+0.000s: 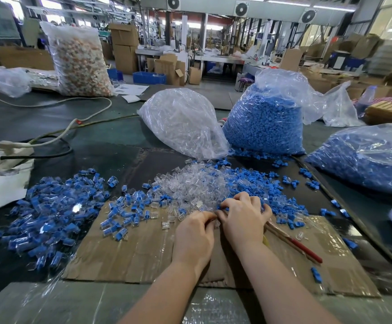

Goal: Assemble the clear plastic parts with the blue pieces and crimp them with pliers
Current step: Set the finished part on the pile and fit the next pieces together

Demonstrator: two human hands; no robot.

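Both hands are brought together at the near edge of a heap of clear plastic parts (191, 185) on a taped cardboard sheet (125, 253). The left hand (194, 237) is seen from the back with its fingers curled under; a small clear part (216, 223) is pinched at its fingertips, right where the two hands meet. The right hand (243, 217) is also curled, its fingertips pressed against the same spot, and a bit of blue is glimpsed under them; whether a blue piece is actually held there cannot be told. The pliers (294, 244), with red and tan handles, are laid under the right hand, slanting away to the right across the cardboard; whether they are gripped or only lying beneath the palm cannot be told.

Loose blue pieces (264, 183) are scattered just right of the clear heap. To the left, a wide spread of assembled parts (50, 213), blue inside clear, is piled across the cardboard edge and the dark table (50, 120). Behind the heap, a bag of clear parts (183, 122) is lying on its side, touching a tall open bag of blue pieces (266, 125). A second bag of blue pieces (367, 157) is set at the far right. A white power strip (15, 147) with its cables is found at the left.
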